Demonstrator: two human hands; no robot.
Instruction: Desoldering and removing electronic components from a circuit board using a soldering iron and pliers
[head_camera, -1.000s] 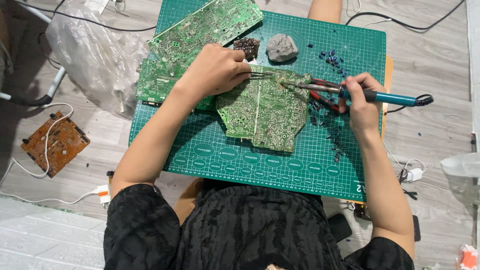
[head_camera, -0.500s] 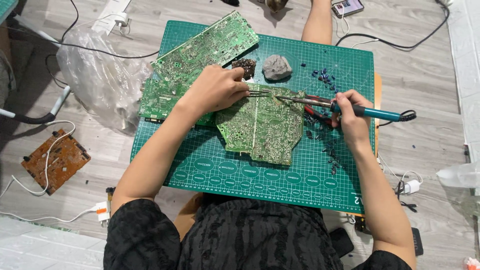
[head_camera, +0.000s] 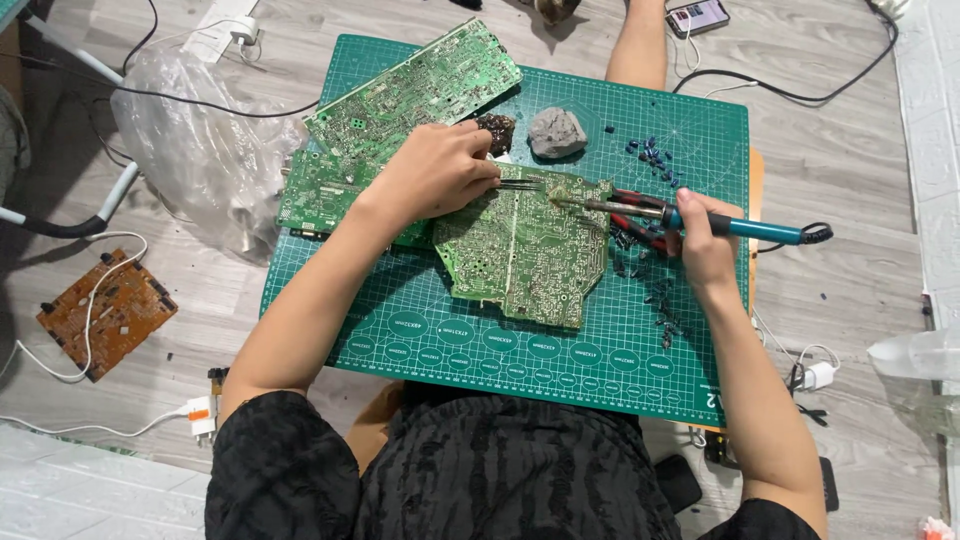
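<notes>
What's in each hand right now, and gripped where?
Right hand holds a soldering iron by its blue handle, tip on the green circuit board. Left hand pinches tweezers near their rear end, points at the same spot.

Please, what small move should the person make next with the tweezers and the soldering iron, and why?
Probably a gentle pull with the tweezers. The left hand holds them at the top edge of the green circuit board, and the right hand has the soldering iron with its tip at nearly the same spot. Loose blue parts on the cutting mat suggest pieces are being removed.
</notes>
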